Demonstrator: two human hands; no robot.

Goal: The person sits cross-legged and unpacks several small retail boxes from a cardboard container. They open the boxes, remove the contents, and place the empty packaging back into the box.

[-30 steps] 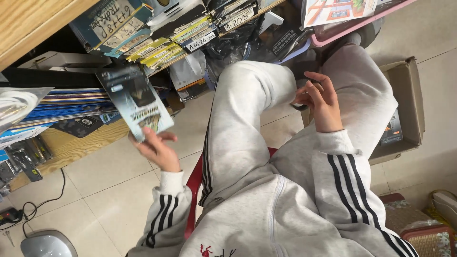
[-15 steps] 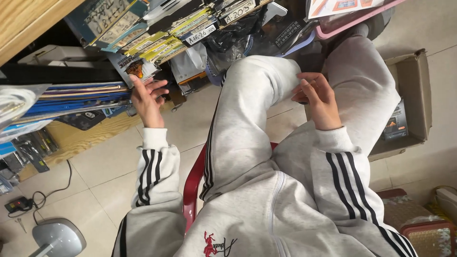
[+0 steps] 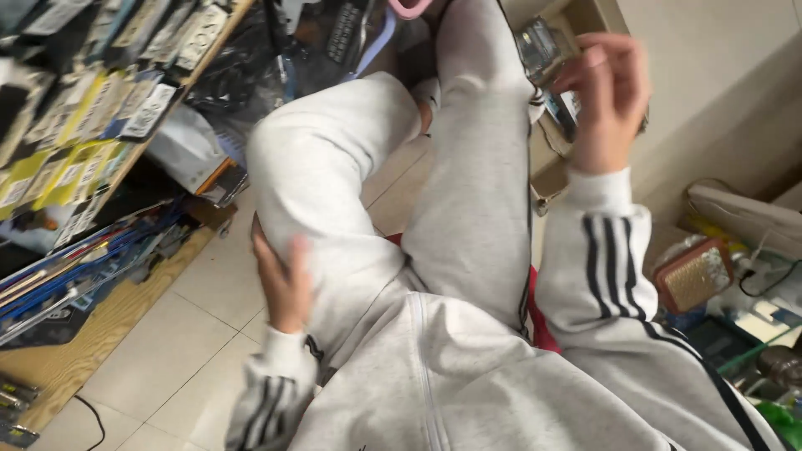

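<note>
I sit in grey track trousers [image 3: 468,192] and a grey striped top. My left hand [image 3: 284,284] lies flat against the outside of my left thigh, blurred, with nothing in it. My right hand [image 3: 603,96] is raised at the upper right, over an open cardboard box [image 3: 595,18]. Its fingers curl around the edge of a dark packaged item [image 3: 558,79] in that box. Whether it grips the item is unclear.
A shelf of yellow and dark packaged goods [image 3: 83,100] fills the left side, with blue strips [image 3: 75,276] below it. A wooden board [image 3: 92,342] lies on the tiled floor. A red seat edge [image 3: 543,330] shows under me. A brown grilled object [image 3: 695,276] and cables sit right.
My left hand has left the shelf and dropped to my thigh, no longer holding the package. My right hand moved from my knee out to the cardboard box. The view swung right.
</note>
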